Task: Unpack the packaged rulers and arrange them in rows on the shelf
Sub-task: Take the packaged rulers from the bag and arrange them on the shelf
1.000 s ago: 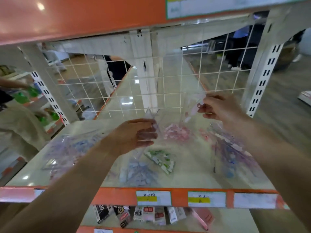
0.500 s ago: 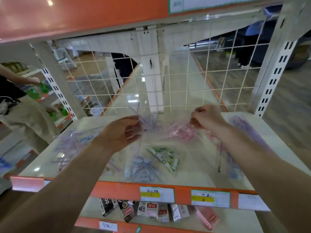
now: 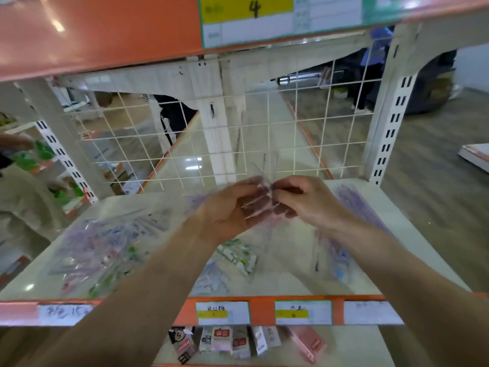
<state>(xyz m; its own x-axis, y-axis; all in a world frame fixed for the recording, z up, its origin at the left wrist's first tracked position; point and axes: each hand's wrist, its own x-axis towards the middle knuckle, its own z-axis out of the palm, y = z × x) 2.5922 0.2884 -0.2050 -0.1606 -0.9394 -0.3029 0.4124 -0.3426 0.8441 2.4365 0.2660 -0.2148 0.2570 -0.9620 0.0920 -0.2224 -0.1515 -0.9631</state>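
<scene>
Near the front edge of the shelf [image 3: 288, 276] lies a green-patterned packet [image 3: 239, 256], with a heap of ruler packets [image 3: 105, 242] toward the left edge and purple packets [image 3: 352, 207] along the right. Above mid-shelf, the left hand [image 3: 232, 210] curls its fingers round a clear packet [image 3: 262, 193]. The right hand [image 3: 304, 200] pinches its top, in front of a wire grid [image 3: 264, 133]. This looks like the unpacking step: next, the wrapper probably needs pulling open so the rulers can be laid in rows.

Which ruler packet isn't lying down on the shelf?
The clear packet pinched between the left hand and the right hand. The other packets, like the green-and-white one, lie flat on the shelf.
</scene>
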